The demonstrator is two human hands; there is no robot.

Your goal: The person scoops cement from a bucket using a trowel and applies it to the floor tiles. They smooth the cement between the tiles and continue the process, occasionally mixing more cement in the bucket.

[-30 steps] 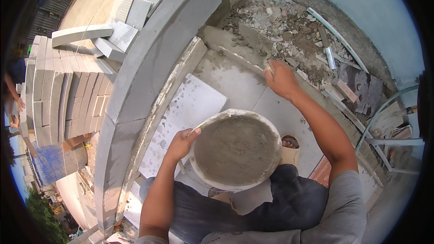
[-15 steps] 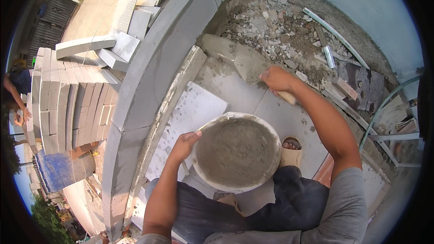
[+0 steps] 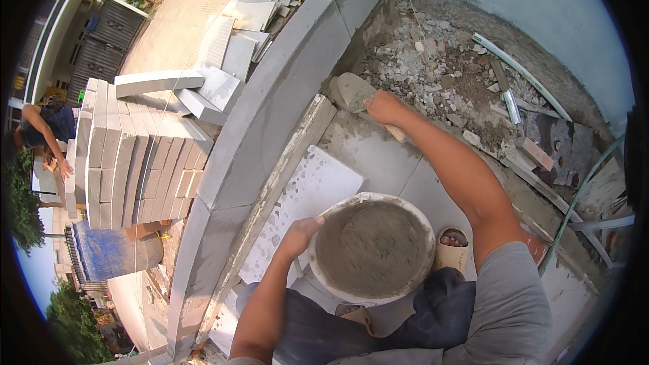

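My right hand (image 3: pixel 385 107) is closed round the wooden handle of a trowel (image 3: pixel 354 92). Wet mortar covers its blade, which lies over a strip of mortar at the foot of the low grey block wall (image 3: pixel 270 88). Close to my knees stands a round tub (image 3: pixel 433 236) with a pale rim, filled with grey mortar (image 3: pixel 372 247). My left hand (image 3: pixel 302 236) grips the tub's left rim, with the fingers partly hidden. Beside that hand lies a pale slab (image 3: pixel 304 196) spotted with wet splashes.
Rubble (image 3: pixel 433 74) is heaped along the pale wall at upper right. Metal strips (image 3: pixel 520 74), boards and a green hose (image 3: pixel 581 189) lie at the right. Beyond the low wall are stacked blocks (image 3: pixel 135 155), a blue drum (image 3: pixel 111 250) and another person (image 3: pixel 51 128).
My right hand has carried the trowel farther out and left, onto the mortar strip by the wall. My left hand stays on the tub's rim. The whole view has shifted a little.
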